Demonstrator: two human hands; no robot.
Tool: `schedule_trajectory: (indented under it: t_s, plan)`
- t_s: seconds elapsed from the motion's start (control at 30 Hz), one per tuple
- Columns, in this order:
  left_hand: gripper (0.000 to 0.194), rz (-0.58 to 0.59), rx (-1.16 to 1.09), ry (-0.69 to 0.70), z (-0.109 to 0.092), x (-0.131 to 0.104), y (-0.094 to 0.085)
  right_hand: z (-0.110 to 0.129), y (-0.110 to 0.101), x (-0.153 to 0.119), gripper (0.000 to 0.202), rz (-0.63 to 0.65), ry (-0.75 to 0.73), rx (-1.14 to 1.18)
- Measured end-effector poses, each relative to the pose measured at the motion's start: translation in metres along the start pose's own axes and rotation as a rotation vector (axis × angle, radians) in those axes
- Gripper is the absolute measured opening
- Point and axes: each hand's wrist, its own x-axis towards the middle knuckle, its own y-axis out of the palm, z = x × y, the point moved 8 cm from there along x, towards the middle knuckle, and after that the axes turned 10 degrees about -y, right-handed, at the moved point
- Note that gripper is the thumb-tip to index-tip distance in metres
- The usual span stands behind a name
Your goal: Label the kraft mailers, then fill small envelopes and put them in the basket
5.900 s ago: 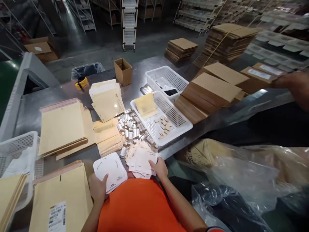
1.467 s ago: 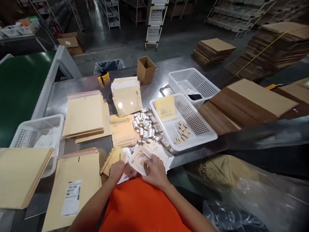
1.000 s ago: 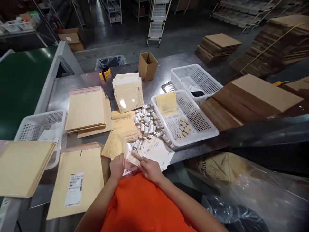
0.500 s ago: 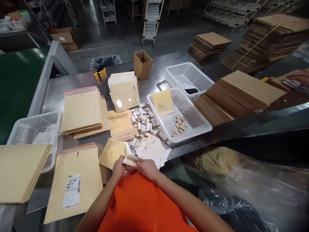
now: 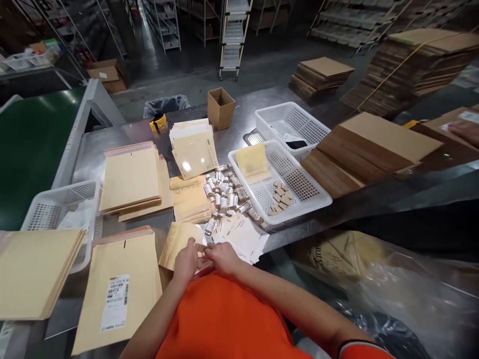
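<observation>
Head view: a small folded paper (image 5: 201, 248) sits between my two hands, low in front of the pile of vials (image 5: 224, 192), on the side nearest the orange shirt (image 5: 232, 319). My left hand (image 5: 186, 260) has its fingers curled and closed on the paper's left end; my right hand (image 5: 224, 257) pinches the other end between thumb and fingers. Much of the paper is hidden by them, so I can't make out its full shape.

Just beside my left hand, nearer me than the vials, I have a yellow packet (image 5: 176, 242) lying at a slant. Fanned white cards (image 5: 243, 238) lie on the near side of the vials, close to my right hand. Left of the vials is a stack of yellow packets (image 5: 190, 202), with the large envelopes (image 5: 130, 177) farther out that way. Immediately right of the vials, a white basket (image 5: 310, 204) carries a yellow sheet (image 5: 252, 162) and small tan pieces (image 5: 280, 198). Beyond the vials, an open cardboard box (image 5: 220, 109) stands upright on the metal table (image 5: 93, 154). Far right of the vials, another person's hand (image 5: 466, 130) touches a carton (image 5: 445, 132).
</observation>
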Motion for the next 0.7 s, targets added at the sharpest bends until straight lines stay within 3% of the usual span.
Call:
schedule_trajectory:
  t_s: [0.17, 0.3, 0.43, 0.5, 0.6, 0.7]
  plan:
    - [0.047, 0.054, 0.166, 0.129, -0.034, -0.025, -0.009, -0.016, -0.016, -0.002, 0.024, -0.138, 0.120, 0.154]
    - [0.050, 0.088, 0.254, 0.172, -0.042, -0.030, -0.006, -0.001, -0.029, -0.004, 0.067, -0.223, -0.002, 0.051]
    - [0.029, 0.129, 0.286, 0.383, -0.056, -0.031, 0.005, 0.012, -0.031, -0.007, 0.079, -0.275, -0.222, -0.015]
    - [0.022, 0.109, 0.257, 0.468, -0.062, -0.033, 0.002, 0.006, -0.029, -0.007, 0.091, -0.271, -0.254, -0.015]
    - [0.027, 0.047, 0.201, 0.505, -0.068, -0.033, -0.020, -0.007, -0.031, -0.010, 0.108, -0.243, -0.225, -0.031]
    - [0.033, -0.251, 0.116, 0.525, -0.073, -0.025, -0.075, -0.001, -0.041, -0.017, 0.107, -0.199, -0.299, -0.117]
